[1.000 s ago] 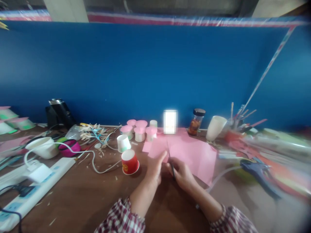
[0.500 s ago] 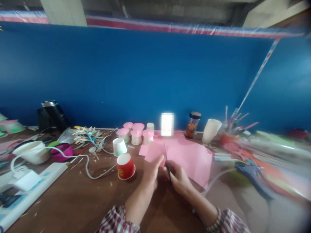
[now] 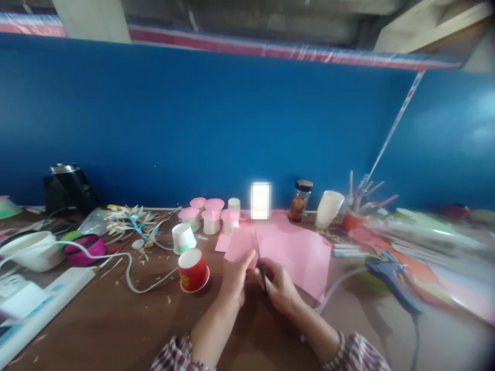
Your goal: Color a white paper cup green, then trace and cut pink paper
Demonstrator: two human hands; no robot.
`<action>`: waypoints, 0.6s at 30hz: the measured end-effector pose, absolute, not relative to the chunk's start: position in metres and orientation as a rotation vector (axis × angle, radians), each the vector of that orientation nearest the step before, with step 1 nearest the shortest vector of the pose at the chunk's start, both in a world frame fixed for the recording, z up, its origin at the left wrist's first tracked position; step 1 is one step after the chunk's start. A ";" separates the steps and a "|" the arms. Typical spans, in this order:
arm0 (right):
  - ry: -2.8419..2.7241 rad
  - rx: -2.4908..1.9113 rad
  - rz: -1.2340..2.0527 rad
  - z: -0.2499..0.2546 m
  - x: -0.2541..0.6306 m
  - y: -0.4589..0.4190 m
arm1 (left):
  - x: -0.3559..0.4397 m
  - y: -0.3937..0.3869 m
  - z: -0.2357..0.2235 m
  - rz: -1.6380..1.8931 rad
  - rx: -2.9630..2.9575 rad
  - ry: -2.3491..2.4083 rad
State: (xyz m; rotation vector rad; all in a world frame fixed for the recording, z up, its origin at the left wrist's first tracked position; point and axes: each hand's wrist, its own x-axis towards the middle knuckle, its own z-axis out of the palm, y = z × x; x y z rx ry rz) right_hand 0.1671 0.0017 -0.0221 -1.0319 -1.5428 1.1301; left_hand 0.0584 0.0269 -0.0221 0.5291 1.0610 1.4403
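A piece of pink paper [image 3: 240,243] is held by my left hand [image 3: 234,275], its thumb lying on top and the other fingers hidden beneath. My right hand [image 3: 279,283] is closed around dark-handled scissors [image 3: 263,278], whose narrow blades point away from me along the paper's right edge. Beyond and to the right lies a larger pink sheet [image 3: 297,252] on the table. Left of my hands stands an upturned red paper cup [image 3: 193,270], near a white paper cup [image 3: 183,238]. Behind them are several small cups topped with pink paper discs [image 3: 214,205].
A glue gun [image 3: 390,278] with its cord lies at the right. A lidded jar [image 3: 300,201] and a white cup [image 3: 328,209] stand by the blue partition [image 3: 232,113]. At the left are a power strip [image 3: 50,309], a white cable [image 3: 131,278] and a magenta bowl [image 3: 85,250].
The whole view has shifted slightly, so most things sit further left. Both hands keep their hold on the paper and scissors, with little visible movement between them.
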 end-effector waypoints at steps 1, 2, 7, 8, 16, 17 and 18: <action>-1.537 -1.025 1.148 -0.022 0.167 0.002 | 0.059 0.027 -0.023 1.425 0.532 1.068; -1.538 -1.021 1.160 -0.023 0.167 0.002 | 0.058 0.028 -0.024 1.411 0.537 1.072; -1.603 -1.044 1.126 -0.030 0.167 0.003 | 0.052 0.036 -0.024 1.511 0.497 1.088; -1.607 -1.048 1.122 -0.032 0.167 0.003 | 0.049 0.038 -0.023 1.550 0.461 1.105; -1.430 -1.041 1.261 -0.042 0.174 0.012 | 0.042 0.042 -0.013 1.686 0.387 1.082; -1.377 -1.024 1.259 -0.041 0.174 0.013 | 0.043 0.042 -0.013 1.665 0.392 1.089; -1.317 -1.004 1.247 -0.040 0.174 0.015 | 0.044 0.042 -0.013 1.637 0.400 1.097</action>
